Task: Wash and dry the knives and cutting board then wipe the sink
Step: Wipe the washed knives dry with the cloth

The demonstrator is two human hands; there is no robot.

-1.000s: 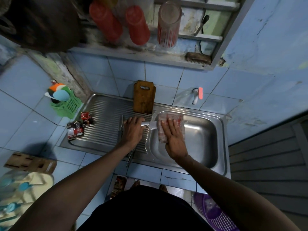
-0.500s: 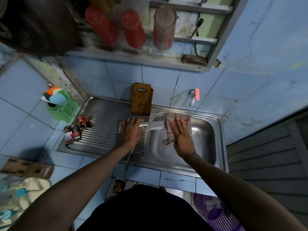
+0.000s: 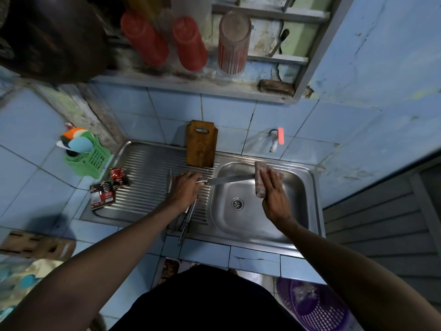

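Steel knife (image 3: pixel 229 180) gripped by left hand (image 3: pixel 183 188), tip inside cloth (image 3: pixel 261 179) folded in right hand (image 3: pixel 274 194); drying step judged; next, cloth must clear the tip.

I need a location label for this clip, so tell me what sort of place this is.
Most likely a small home kitchen's washing-up corner: a steel sink with ribbed drainboard set in blue tile, a wooden cutting board propped against the wall, and upturned cups on a shelf above.

Your view is dim and blue-tinted. Soft glare lies on the sink (image 3: pixel 296 211) basin, while the strongest daylight falls on the wall (image 3: pixel 381 56) at 2 o'clock. Deep shadow fills 10 and 6 o'clock. Edges bend fisheye-style, and the 8 o'clock corner blurs.
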